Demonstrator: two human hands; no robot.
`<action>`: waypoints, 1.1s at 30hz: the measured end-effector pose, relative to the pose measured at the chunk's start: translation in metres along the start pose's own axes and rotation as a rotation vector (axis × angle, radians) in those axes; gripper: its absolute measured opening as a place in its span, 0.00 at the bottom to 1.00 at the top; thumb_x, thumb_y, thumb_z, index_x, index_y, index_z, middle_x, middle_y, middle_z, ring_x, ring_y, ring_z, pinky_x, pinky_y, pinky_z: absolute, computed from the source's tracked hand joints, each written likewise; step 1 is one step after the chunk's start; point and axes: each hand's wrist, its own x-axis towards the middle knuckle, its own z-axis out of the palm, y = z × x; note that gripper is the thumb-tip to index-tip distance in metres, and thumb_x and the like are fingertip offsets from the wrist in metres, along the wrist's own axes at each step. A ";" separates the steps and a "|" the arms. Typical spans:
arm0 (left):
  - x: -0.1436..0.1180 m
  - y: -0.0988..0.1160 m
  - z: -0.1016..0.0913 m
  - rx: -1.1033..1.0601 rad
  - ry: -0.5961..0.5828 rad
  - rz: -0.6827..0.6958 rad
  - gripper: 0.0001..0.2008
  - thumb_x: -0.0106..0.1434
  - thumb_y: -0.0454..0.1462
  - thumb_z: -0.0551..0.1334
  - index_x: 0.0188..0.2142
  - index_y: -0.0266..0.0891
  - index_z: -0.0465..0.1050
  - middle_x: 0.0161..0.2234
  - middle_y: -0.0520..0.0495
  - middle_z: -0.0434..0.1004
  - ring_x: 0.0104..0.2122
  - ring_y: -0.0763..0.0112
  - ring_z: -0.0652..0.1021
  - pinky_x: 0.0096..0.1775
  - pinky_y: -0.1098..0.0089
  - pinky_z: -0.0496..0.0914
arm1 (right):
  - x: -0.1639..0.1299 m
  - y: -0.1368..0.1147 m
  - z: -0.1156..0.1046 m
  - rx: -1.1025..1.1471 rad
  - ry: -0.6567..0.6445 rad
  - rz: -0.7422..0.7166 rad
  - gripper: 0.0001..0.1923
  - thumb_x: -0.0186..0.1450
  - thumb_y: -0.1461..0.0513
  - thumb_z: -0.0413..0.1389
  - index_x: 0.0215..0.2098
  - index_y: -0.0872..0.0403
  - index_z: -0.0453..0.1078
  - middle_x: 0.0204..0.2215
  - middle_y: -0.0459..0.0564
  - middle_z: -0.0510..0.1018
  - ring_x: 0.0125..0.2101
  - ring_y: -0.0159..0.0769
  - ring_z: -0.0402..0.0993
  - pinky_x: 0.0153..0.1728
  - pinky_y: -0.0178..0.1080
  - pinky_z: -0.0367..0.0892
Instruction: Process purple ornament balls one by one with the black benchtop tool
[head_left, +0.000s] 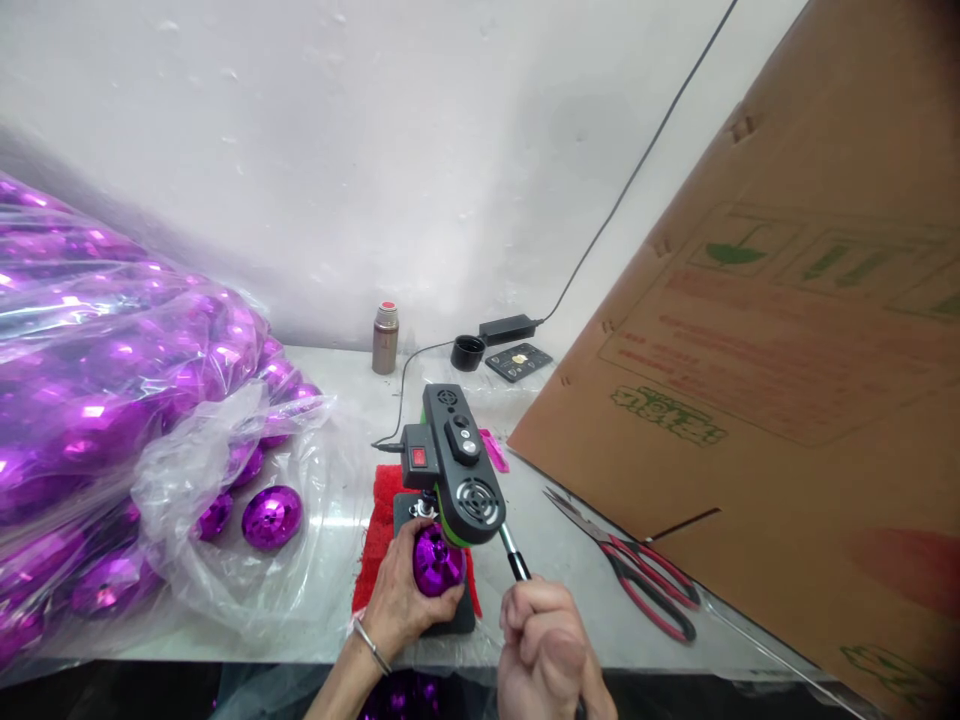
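Observation:
My left hand (405, 590) is closed around a shiny purple mirror-faceted ball (439, 560). It holds the ball against the near end of a black and green device (465, 465) with a red switch, vents and buttons. My right hand (544, 640) makes a fist around the black-handled lever (517, 562) that sticks out of the device's near right side. Beneath the device, a black base plate (457, 622) lies on a red cloth (367, 570). To the left, a loose purple ball (271, 517) rests on clear plastic.
A large clear bag (135, 350) of purple balls fills the left. Red-handled scissors (652, 585) lie to the right, beside a big cardboard box (750, 350). Behind stand a flask (385, 340), a black cup (468, 353), a power adapter (508, 329) and a dark flat phone-like thing (517, 362).

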 end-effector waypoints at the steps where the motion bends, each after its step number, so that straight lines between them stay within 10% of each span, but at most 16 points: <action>1: 0.000 0.000 0.000 -0.001 0.003 0.003 0.36 0.48 0.43 0.70 0.57 0.37 0.70 0.51 0.36 0.81 0.49 0.45 0.82 0.56 0.46 0.77 | 0.000 0.000 0.000 0.001 0.003 0.001 0.29 0.80 0.58 0.50 0.20 0.53 0.55 0.18 0.40 0.59 0.19 0.25 0.59 0.17 0.32 0.52; 17: 0.003 0.002 0.000 -0.001 -0.021 -0.005 0.36 0.48 0.44 0.70 0.58 0.37 0.69 0.52 0.34 0.81 0.52 0.43 0.81 0.56 0.45 0.76 | -0.017 0.013 -0.002 0.000 0.030 -0.036 0.27 0.80 0.61 0.49 0.21 0.53 0.55 0.19 0.40 0.62 0.19 0.27 0.60 0.19 0.32 0.56; 24: 0.002 -0.001 0.001 0.001 -0.013 -0.001 0.36 0.48 0.42 0.70 0.57 0.37 0.69 0.51 0.34 0.81 0.51 0.43 0.82 0.55 0.46 0.77 | -0.041 0.035 -0.017 -0.051 -0.030 -0.116 0.28 0.81 0.58 0.48 0.21 0.54 0.59 0.22 0.40 0.69 0.21 0.26 0.68 0.35 0.37 0.69; 33: 0.001 -0.008 -0.002 -0.047 -0.011 0.049 0.37 0.50 0.40 0.73 0.59 0.38 0.69 0.53 0.35 0.80 0.53 0.44 0.82 0.59 0.43 0.75 | 0.026 -0.002 -0.007 -0.023 -0.160 -0.025 0.23 0.79 0.66 0.49 0.24 0.53 0.57 0.19 0.39 0.60 0.22 0.26 0.65 0.24 0.30 0.59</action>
